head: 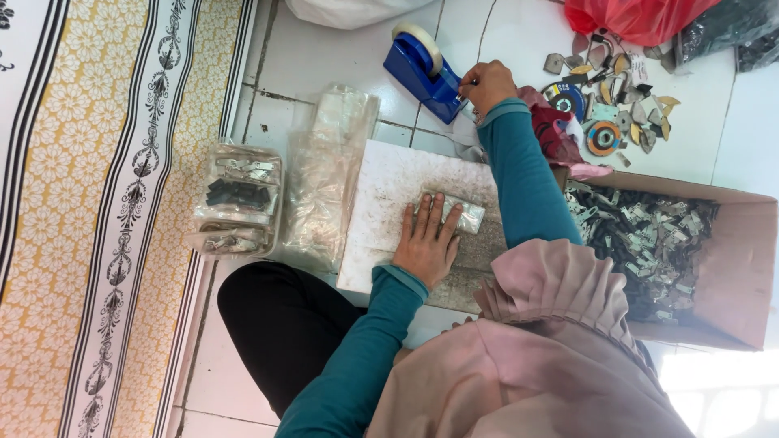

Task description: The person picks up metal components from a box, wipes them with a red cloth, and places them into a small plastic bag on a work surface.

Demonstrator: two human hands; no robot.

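My left hand (428, 243) lies flat with fingers spread on a small clear packet of metal parts (471, 216). The packet rests on a white board (377, 195) on the tiled floor. My right hand (487, 85) reaches forward to a blue tape dispenser (415, 71) and pinches the end of the tape at its cutter. A roll of pale tape (419, 36) sits on top of the dispenser.
Empty clear bags (324, 182) are stacked left of the board, beside a pile of filled packets (237, 199). On the right, a cardboard box (734, 276) holds several small metal parts. Grinding discs (603, 138), scraps and a red bag (633, 16) lie beyond. A patterned mat (97, 211) covers the left.
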